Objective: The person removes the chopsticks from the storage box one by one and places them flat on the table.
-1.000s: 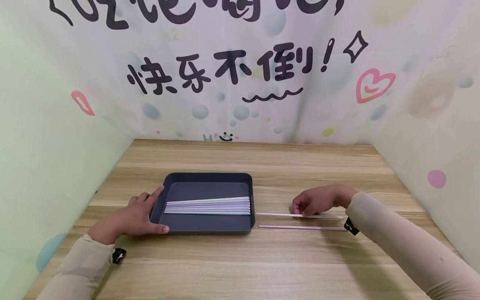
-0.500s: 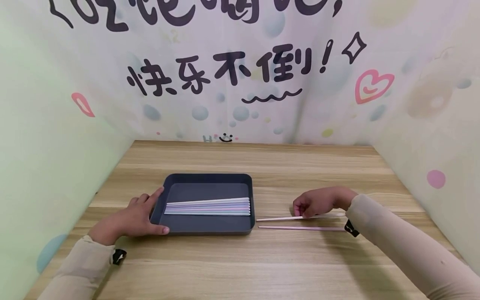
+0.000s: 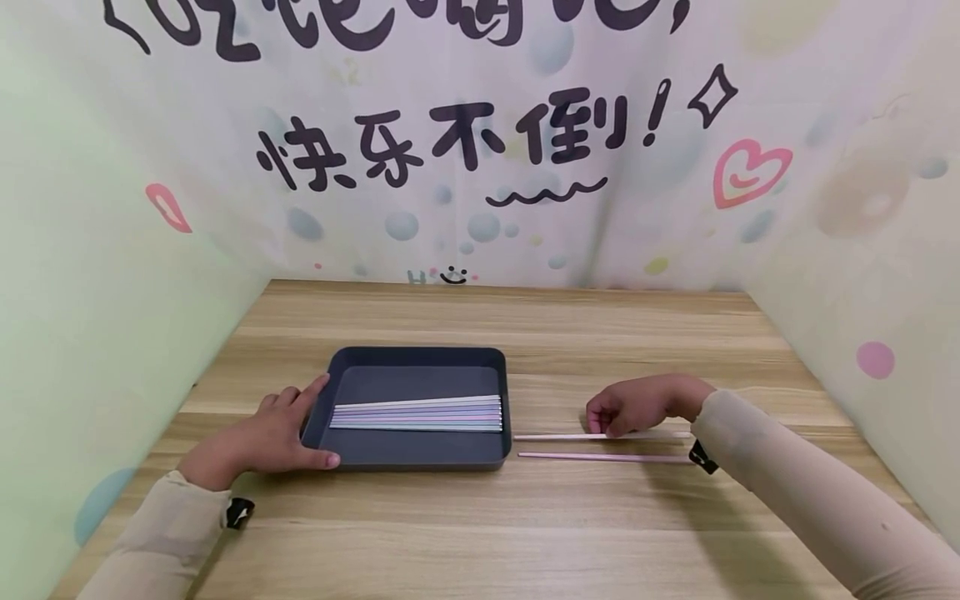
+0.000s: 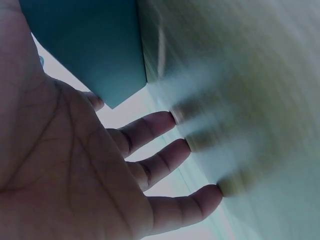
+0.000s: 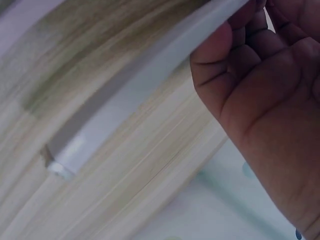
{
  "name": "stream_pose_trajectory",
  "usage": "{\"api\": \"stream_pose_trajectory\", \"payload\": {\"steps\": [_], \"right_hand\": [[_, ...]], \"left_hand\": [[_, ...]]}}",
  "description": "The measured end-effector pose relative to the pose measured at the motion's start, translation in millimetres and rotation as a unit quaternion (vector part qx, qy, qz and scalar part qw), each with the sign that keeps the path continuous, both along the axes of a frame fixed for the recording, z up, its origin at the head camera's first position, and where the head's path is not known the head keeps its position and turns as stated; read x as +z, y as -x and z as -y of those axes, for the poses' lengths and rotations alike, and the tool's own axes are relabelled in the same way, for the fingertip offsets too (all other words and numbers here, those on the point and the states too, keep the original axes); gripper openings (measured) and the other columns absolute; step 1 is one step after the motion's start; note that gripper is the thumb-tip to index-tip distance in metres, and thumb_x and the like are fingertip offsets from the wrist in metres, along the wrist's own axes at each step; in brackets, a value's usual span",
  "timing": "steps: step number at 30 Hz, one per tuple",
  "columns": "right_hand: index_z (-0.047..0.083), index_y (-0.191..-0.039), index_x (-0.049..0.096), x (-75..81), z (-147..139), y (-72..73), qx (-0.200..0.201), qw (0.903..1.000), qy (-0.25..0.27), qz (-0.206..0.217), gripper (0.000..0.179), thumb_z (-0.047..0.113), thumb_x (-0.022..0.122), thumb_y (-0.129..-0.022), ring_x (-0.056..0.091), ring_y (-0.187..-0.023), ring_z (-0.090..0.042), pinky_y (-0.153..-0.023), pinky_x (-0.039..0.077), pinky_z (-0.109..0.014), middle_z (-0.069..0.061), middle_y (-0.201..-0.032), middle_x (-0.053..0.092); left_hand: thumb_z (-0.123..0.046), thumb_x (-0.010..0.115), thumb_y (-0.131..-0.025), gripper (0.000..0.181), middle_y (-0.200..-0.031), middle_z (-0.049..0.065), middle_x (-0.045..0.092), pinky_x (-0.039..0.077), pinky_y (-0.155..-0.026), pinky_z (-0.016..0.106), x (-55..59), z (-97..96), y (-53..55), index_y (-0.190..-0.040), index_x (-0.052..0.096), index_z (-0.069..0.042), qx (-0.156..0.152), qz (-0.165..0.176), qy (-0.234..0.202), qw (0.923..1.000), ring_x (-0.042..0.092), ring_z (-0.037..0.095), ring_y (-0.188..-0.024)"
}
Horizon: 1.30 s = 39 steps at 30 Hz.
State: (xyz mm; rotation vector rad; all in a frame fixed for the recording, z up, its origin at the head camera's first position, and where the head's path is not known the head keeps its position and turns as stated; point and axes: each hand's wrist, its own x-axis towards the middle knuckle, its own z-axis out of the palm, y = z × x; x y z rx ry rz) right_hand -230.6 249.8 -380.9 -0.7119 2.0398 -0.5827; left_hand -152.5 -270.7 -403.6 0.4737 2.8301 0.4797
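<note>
Printed white backdrop [image 3: 360, 250] spans the top of the frame; pale side walls [image 3: 97, 292] at both edges; wood-grain tabletop [image 3: 450, 533] across the lower half. Dark grey tray [image 3: 405, 379] left of centre, several pastel chopsticks [image 3: 416, 414] lying lengthwise inside. Left hand [image 3: 273, 433]: thumb and forefinger spread wide, touching tray's left end. Right hand [image 3: 637, 404], right of centre: pinching a pale chopstick [image 3: 555, 437]. Pink chopstick [image 3: 600, 456] lies just below it. Versus 1.0 s ago: pale chopstick nearer the pink one; tray, left hand unchanged.
</note>
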Motion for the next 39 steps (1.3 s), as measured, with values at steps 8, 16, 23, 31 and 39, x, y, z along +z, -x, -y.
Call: {"api": "stream_pose_trajectory", "payload": {"steps": [8, 16, 23, 31, 39], "right_hand": [[0.001, -0.093, 0.059, 0.7, 0.2, 1.5, 0.012, 0.9999, 0.011, -0.005, 0.019, -0.015, 0.053, -0.083, 0.044, -0.068, -0.009, -0.063, 0.036, -0.022, 0.001, -0.077, 0.051], [0.002, -0.094, 0.061, -1.0, 0.5, 1.9, 0.001, 1.0, 0.004, -0.005, 0.021, -0.014, 0.052, -0.085, 0.044, -0.067, -0.01, -0.063, 0.037, -0.023, 0.001, -0.077, 0.052], [0.003, -0.094, 0.061, -2.8, -1.8, 2.5, -0.006, 0.9999, 0.008, -0.002, 0.024, -0.015, 0.05, -0.083, 0.042, -0.066, -0.009, -0.062, 0.035, -0.022, 0.002, -0.074, 0.049], [0.004, -0.096, 0.061, -0.8, -1.2, 4.7, -0.004, 0.9999, 0.008, 0.005, 0.022, -0.013, 0.052, -0.085, 0.043, -0.067, -0.01, -0.063, 0.036, -0.023, 0.001, -0.076, 0.05], [0.005, -0.099, 0.062, 3.7, 1.0, 6.9, -0.003, 0.9999, -0.012, 0.008, 0.02, -0.01, 0.055, -0.088, 0.045, -0.069, -0.01, -0.063, 0.038, -0.024, 0.001, -0.078, 0.053]], "left_hand": [[-0.068, 0.077, -0.071, 0.125, -0.13, 0.035, 0.041, 0.043, -0.087, 0.063, 0.3, 0.3, 0.7, -0.156, 0.013, -0.001, 0.004, -0.001, 0.003, 1.0, 0.038, 0.056, -0.117], [-0.068, 0.077, -0.072, 0.125, -0.13, 0.035, 0.041, 0.042, -0.087, 0.063, -0.3, 0.8, 0.0, -0.156, 0.013, -0.001, 0.002, 0.003, 0.001, 1.0, 0.038, 0.055, -0.117], [-0.067, 0.078, -0.072, 0.125, -0.13, 0.036, 0.04, 0.043, -0.087, 0.064, 1.2, -0.3, -0.9, -0.156, 0.013, -0.001, 0.005, 0.004, 0.002, 1.0, 0.038, 0.056, -0.117], [-0.067, 0.077, -0.072, 0.125, -0.129, 0.035, 0.041, 0.042, -0.087, 0.063, 0.2, 1.3, -0.4, -0.156, 0.013, -0.001, -0.002, -0.003, 0.002, 1.0, 0.04, 0.055, -0.116], [-0.068, 0.077, -0.072, 0.125, -0.128, 0.035, 0.042, 0.042, -0.087, 0.063, 0.3, 2.0, 0.4, -0.156, 0.013, -0.001, -0.005, -0.006, 0.003, 1.0, 0.04, 0.055, -0.114]]}}
